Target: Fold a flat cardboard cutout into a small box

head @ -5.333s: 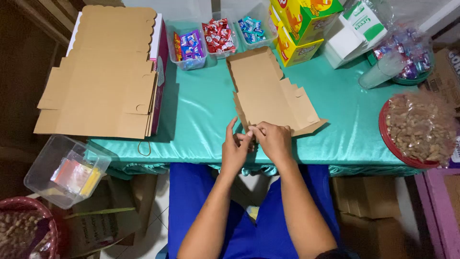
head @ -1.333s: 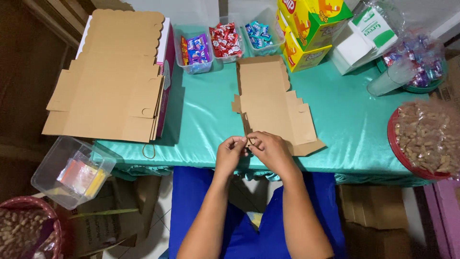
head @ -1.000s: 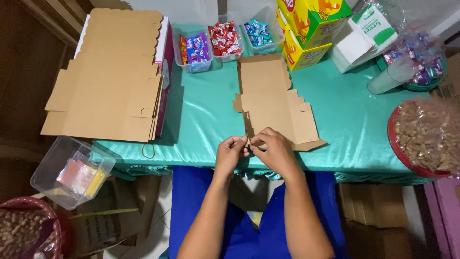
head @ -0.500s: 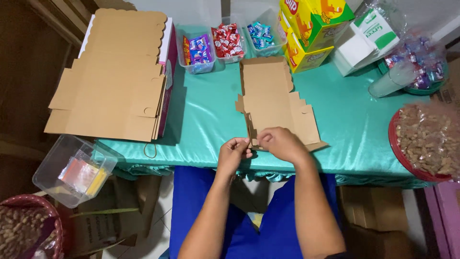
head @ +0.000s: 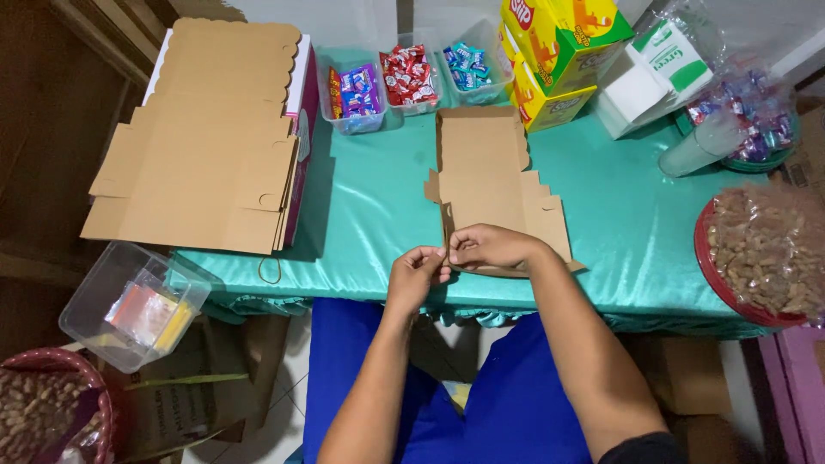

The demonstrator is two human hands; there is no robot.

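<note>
A flat brown cardboard box blank [head: 490, 185] lies on the teal tablecloth [head: 369, 215] in front of me. My left hand [head: 415, 277] and my right hand [head: 488, 247] meet at the blank's near left corner. Both pinch the cardboard flap there, fingertips touching. The corner itself is hidden under my fingers.
A stack of flat box blanks [head: 206, 137] lies at the left. Clear tubs of wrapped sweets [head: 404, 77] stand at the back, beside yellow cartons [head: 559, 51] and a white carton [head: 653, 77]. A bowl of bagged nuts [head: 765, 253] sits at the right, a clear plastic tub [head: 129, 305] lower left.
My hands stay on the near flap of the blank, shifting slightly left along the edge. The blank itself has barely moved.
</note>
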